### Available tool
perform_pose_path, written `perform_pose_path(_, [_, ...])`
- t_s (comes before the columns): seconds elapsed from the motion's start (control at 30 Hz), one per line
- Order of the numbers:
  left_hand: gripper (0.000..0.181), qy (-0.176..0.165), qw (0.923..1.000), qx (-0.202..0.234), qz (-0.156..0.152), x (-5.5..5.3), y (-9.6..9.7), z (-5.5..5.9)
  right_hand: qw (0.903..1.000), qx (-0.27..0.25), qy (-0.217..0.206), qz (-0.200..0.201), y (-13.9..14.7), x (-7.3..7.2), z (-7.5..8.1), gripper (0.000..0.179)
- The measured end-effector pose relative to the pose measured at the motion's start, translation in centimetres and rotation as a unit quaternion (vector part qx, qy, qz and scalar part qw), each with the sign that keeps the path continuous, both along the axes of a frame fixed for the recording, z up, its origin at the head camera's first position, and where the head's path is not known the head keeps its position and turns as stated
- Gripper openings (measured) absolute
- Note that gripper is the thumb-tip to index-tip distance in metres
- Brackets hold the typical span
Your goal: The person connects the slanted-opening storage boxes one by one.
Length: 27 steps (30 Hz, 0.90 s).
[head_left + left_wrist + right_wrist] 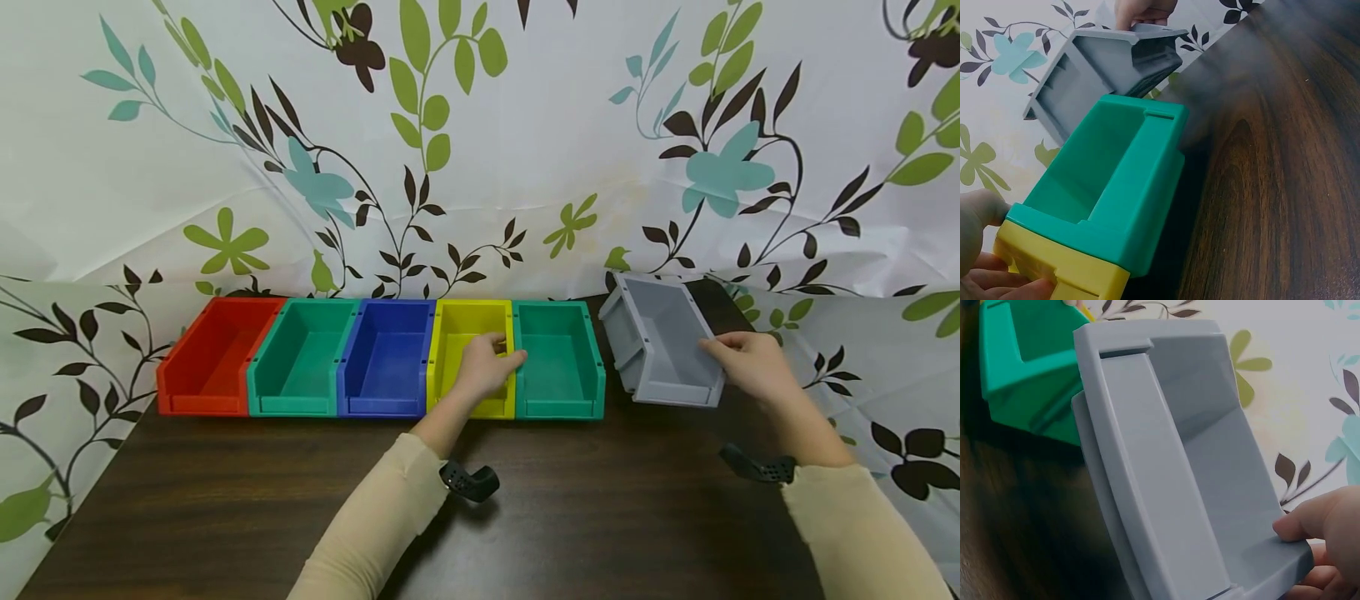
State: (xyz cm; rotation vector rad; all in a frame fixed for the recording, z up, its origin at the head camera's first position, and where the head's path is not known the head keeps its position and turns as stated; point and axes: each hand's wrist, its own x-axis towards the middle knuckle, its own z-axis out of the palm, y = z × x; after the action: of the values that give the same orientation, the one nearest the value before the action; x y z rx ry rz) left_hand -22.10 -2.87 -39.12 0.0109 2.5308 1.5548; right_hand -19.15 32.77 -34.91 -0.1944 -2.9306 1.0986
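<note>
My right hand [750, 362] pinches the right side wall of a grey storage bin [671, 333], thumb inside it and fingers outside. The bin is tilted and appears raised off the table in the left wrist view. A gap separates it from the right-hand green bin [558, 358]. My left hand [486, 367] grips the adjoining walls of the yellow bin [450, 333] and that green bin, its thumb on the green side and its fingers inside the yellow one. In the left wrist view, the yellow wall [1054, 256] and green wall [1066, 234] touch.
Left of the yellow bin stand a blue bin [386, 358], another green bin [303, 358] and a red bin [217, 358], side by side. All rest on a dark wooden table [600, 500]. Behind hangs a white leaf-patterned cloth [525, 150].
</note>
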Motion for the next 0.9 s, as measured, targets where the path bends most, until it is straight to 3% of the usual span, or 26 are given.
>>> perform_pose_path(0.23, [0.061, -0.002, 1.0, -0.003, 0.0, -0.1, 0.1, -0.2, 0.9999, -0.014, 0.004, 0.004, -0.9, -0.3, -0.2, 0.058])
perform_pose_path(0.9, [0.062, 0.003, 1.0, -0.005, 0.004, 0.0, 0.1, 0.1, 0.9998, 0.021, -0.003, 0.004, -1.4, -0.7, 0.0, 0.057])
